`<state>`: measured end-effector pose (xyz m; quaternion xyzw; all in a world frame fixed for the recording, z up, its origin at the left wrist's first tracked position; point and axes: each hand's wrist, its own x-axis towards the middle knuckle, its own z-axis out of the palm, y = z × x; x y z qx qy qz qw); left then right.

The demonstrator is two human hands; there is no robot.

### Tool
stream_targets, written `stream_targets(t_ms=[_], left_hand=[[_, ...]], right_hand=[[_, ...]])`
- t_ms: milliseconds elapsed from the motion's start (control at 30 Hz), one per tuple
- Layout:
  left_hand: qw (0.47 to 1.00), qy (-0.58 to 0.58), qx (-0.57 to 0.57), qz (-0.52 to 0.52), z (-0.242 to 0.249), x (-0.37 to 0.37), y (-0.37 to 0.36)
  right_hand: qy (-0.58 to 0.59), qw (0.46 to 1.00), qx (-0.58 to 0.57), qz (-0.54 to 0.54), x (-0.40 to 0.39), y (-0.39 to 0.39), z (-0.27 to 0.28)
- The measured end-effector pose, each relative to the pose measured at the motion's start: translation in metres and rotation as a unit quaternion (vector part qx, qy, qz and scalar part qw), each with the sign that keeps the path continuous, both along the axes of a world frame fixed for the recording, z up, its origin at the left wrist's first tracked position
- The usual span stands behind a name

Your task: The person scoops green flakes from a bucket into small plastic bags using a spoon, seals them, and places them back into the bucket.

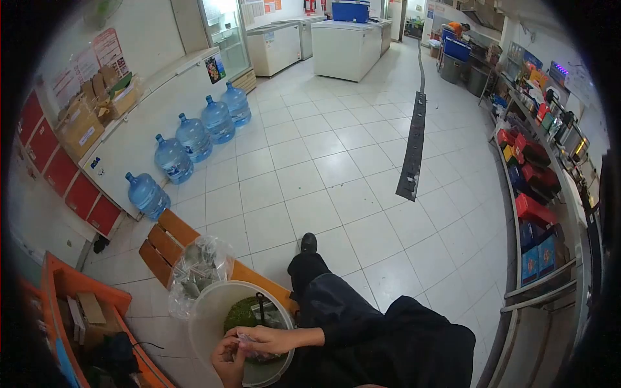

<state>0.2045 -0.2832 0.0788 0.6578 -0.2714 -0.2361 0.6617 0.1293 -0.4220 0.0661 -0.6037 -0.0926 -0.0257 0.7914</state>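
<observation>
As the left hand (228,359) and right hand (266,337) meet — both grips pinching a plastic bag (245,339) — a bucket (206,315) stands beneath.

Five water bottles (193,138) in row; dark strip (413,145) on floor (297,178); cooler (350,11) on freezer (337,55)

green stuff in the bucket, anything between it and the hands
Little: the bucket is open above the green stuff. A black handle stands up beside it, just beyond the right hand; nothing visible stands before the left hand.
</observation>
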Motion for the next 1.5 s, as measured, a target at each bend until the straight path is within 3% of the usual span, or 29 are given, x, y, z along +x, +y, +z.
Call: stream_targets(t_ms=[133,200,333,433,533,600,667,700,733,767,800,833,900,933,967,1133,1167,1233,1267,1367,1400,1433,1500], left_hand=[[0.998,-0.034,0.03,0.039,0.004,0.001,0.002],[0.994,-0.04,-0.001,0.098,0.012,-0.005,-0.004],[0.995,-0.053,-0.009,0.09,0.005,-0.003,0.001],[0.995,-0.019,-0.042,0.09,-0.001,0.002,0.008],[0.984,0.071,-0.097,0.13,0.003,0.002,0.02],[0.973,0.118,-0.102,0.172,0.002,0.002,0.033],[0.973,0.077,-0.069,0.208,0.002,0.001,0.04],[0.974,0.065,-0.035,0.214,0.01,-0.003,0.04],[0.973,0.055,0.0,0.224,0.013,-0.007,0.037],[0.974,0.006,0.063,0.216,0.008,-0.011,0.038],[0.985,0.039,0.032,0.164,0.009,-0.017,0.037],[0.988,-0.071,0.099,0.099,0.006,-0.02,0.037],[0.984,-0.062,0.139,0.094,0.006,-0.044,0.038],[0.994,0.025,0.018,0.108,-0.005,-0.052,0.035],[0.993,0.07,-0.019,0.098,-0.013,-0.051,0.037],[0.987,0.081,-0.055,0.127,-0.013,-0.041,0.04],[0.984,0.059,-0.061,0.155,-0.004,-0.043,0.039],[0.963,-0.107,0.08,0.233,-0.003,-0.05,0.036],[0.935,-0.189,0.148,0.261,-0.003,-0.056,0.037],[0.85,-0.388,0.17,0.313,-0.006,-0.052,0.027],[0.81,-0.458,0.176,0.32,-0.007,-0.05,0.022],[0.843,-0.426,0.217,0.245,-0.02,-0.051,0.024],[0.818,-0.462,0.224,0.261,-0.004,-0.046,0.017]], right_hand=[[0.017,0.998,-0.017,-0.053,0.0,0.003,-0.003],[-0.015,0.995,-0.054,-0.08,0.0,0.001,-0.005],[-0.132,0.973,-0.08,-0.173,0.007,0.006,-0.023],[0.005,0.993,-0.052,-0.101,-0.001,-0.002,-0.01],[0.071,0.974,0.073,-0.2,0.001,-0.013,-0.009],[-0.071,0.913,0.149,-0.374,0.008,-0.015,-0.015],[0.013,0.898,0.088,-0.431,-0.001,-0.025,-0.011],[-0.071,0.854,-0.071,-0.51,0.001,-0.03,-0.017],[-0.029,0.9,-0.019,-0.435,-0.007,-0.026,-0.001],[0.007,0.94,-0.084,-0.33,-0.012,-0.023,0.011],[0.012,0.955,-0.156,-0.252,-0.013,-0.015,0.02],[0.044,0.958,-0.224,-0.176,-0.012,-0.008,0.028],[0.033,0.958,-0.269,-0.094,-0.019,0.011,0.022],[0.07,0.956,-0.275,-0.07,-0.022,0.013,0.014],[0.067,0.951,-0.299,-0.039,-0.018,0.01,0.011],[0.087,0.967,-0.234,-0.05,-0.001,0.018,0.009],[0.029,0.949,-0.307,-0.065,0.0,0.021,0.003],[-0.083,0.887,-0.443,-0.106,0.003,0.021,-0.012],[-0.087,0.877,-0.451,-0.143,0.001,0.024,-0.013],[-0.106,0.85,-0.453,-0.247,0.005,0.023,-0.021],[-0.086,0.864,-0.451,-0.207,0.003,0.019,-0.019],[-0.06,0.874,-0.451,-0.17,0.003,0.015,-0.014],[-0.048,0.884,-0.442,-0.144,0.001,0.01,-0.01]])
